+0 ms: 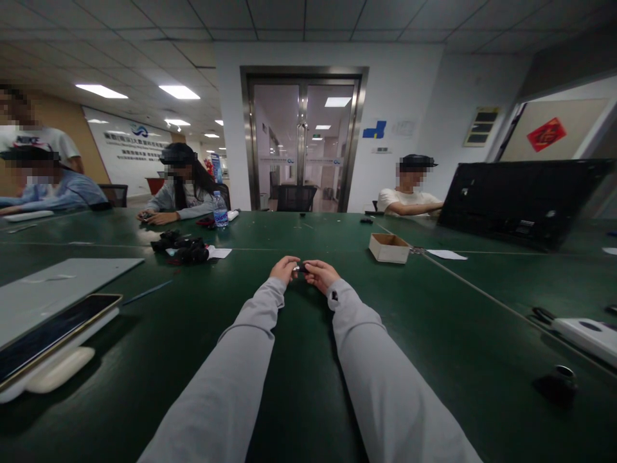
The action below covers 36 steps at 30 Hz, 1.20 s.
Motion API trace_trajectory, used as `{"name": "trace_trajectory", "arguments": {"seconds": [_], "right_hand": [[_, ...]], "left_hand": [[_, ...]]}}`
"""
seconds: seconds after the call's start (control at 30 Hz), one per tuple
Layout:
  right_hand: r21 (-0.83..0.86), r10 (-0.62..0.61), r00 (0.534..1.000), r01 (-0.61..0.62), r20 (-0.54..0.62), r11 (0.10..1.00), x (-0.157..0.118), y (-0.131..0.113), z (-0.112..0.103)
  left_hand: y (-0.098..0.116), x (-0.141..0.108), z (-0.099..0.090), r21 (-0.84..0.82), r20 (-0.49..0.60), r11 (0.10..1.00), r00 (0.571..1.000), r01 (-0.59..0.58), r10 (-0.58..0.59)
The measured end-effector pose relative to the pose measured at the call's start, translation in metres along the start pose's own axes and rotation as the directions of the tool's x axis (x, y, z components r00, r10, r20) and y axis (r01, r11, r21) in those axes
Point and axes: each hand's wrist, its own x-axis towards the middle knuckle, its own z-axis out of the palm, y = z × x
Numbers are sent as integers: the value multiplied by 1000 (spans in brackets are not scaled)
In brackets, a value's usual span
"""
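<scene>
Both hands meet above the green table, in the middle of the head view, with fingers closed around a small black piece with a shiny silver end (301, 269). My left hand (284, 269) pinches it at the silver end. On the black end, my right hand (322, 274) grips it between thumb and fingers. Its exact kind is too small to make out, and the fingers cover part of it. Both forearms are in grey sleeves stretched forward over the table.
An open cardboard box (388, 249) lies ahead to the right, near a large black monitor (520, 202). Black gear (180, 249) and a water bottle (220, 211) are left of centre. A phone (58, 334) lies near left. Several people sit or stand beyond the table.
</scene>
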Motion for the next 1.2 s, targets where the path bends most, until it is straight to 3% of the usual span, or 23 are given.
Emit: {"name": "trace_trajectory", "arguments": {"seconds": [0.43, 0.63, 1.2], "right_hand": [[-11, 17, 1000, -17, -7, 1000, 1, 0, -1], [-14, 13, 1000, -13, -14, 1000, -1, -1, 0], [-11, 36, 999, -36, -22, 999, -3, -3, 2]], "left_hand": [[-2, 1, 0, -24, 20, 1000, 1000, -8, 8], [-7, 3, 0, 11, 13, 998, 998, -68, 68], [-8, 4, 0, 13, 33, 999, 998, -44, 44]]}}
